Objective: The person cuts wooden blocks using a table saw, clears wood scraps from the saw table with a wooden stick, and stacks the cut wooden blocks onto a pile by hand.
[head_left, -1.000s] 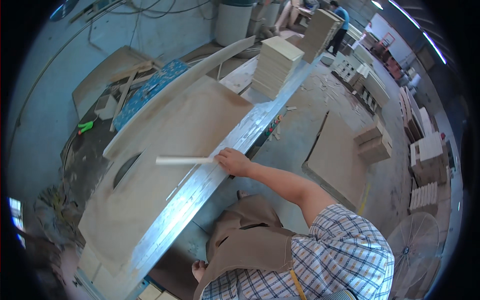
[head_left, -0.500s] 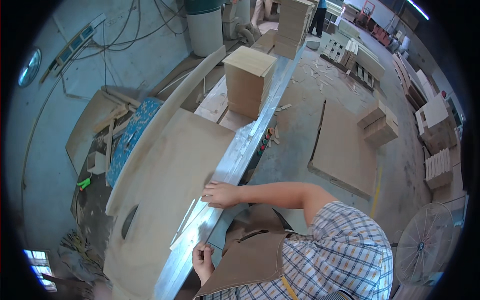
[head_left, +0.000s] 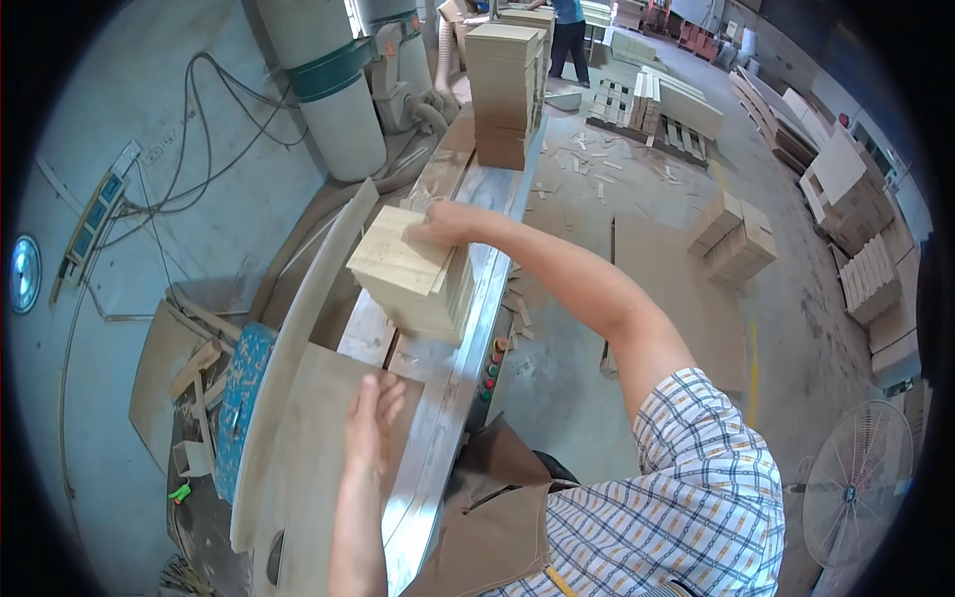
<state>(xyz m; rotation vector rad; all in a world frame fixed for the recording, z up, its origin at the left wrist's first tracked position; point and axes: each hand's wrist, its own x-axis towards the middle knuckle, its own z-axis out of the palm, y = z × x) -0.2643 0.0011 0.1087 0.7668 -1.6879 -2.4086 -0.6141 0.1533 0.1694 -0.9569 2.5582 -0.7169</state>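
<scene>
My right hand [head_left: 438,225] reaches out to the stack of pale wooden boards [head_left: 423,313] on the machine table. Its fingers grip the far edge of the top board [head_left: 403,244], which sits slightly askew on the pile. My left hand [head_left: 370,418] is raised nearer to me, thumb apart from its partly bent fingers, with nothing in it. Below that hand lies a large flat brown panel [head_left: 318,408]. A bright metal rail [head_left: 477,289] runs along the table's right side.
A taller board stack [head_left: 502,90] stands farther along the table. A curved wooden fence [head_left: 298,368] borders the left. Coloured buttons [head_left: 490,373] sit under the rail. Wood scraps [head_left: 587,159] litter the floor, a fan [head_left: 856,488] stands at right, and another person [head_left: 569,40] is far off.
My right hand has moved from the rail forward to the stack's top. My left hand has lifted from the near rail edge and moved forward, opening. The view has shifted.
</scene>
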